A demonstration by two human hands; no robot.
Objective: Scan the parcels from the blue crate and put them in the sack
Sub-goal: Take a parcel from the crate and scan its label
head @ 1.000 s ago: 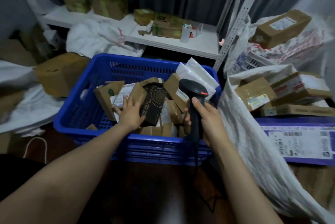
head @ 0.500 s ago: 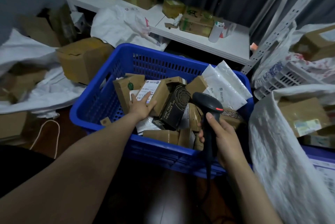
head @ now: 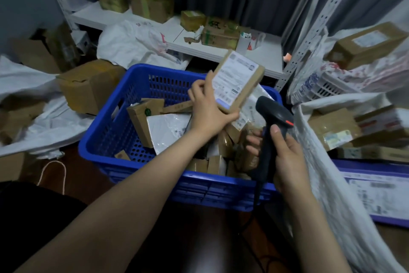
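- Left hand (head: 208, 106) is clamped on a flat brown parcel (head: 238, 82), with the fingers curled round its lower end. The parcel is held up over the blue crate (head: 110, 140), tilted, with its white label turned towards the camera.
- Right hand (head: 285, 155) is wrapped round the grip of the black scanner (head: 274, 113), with the thumb laid up the handle. The scanner head is seen just below and right of the parcel, near it but apart.
- Scanning is judged to be the step in hand: the parcel is out of the crate and not yet in the sack (head: 327, 184), which lies open at the right with boxes inside.
- For the next move, the scanner window would need to be aimed at the label's barcode. The parcel would then be carried rightwards over the sack's rim and released.
- Many parcels are heaped in the crate, so the task is judged far from done.
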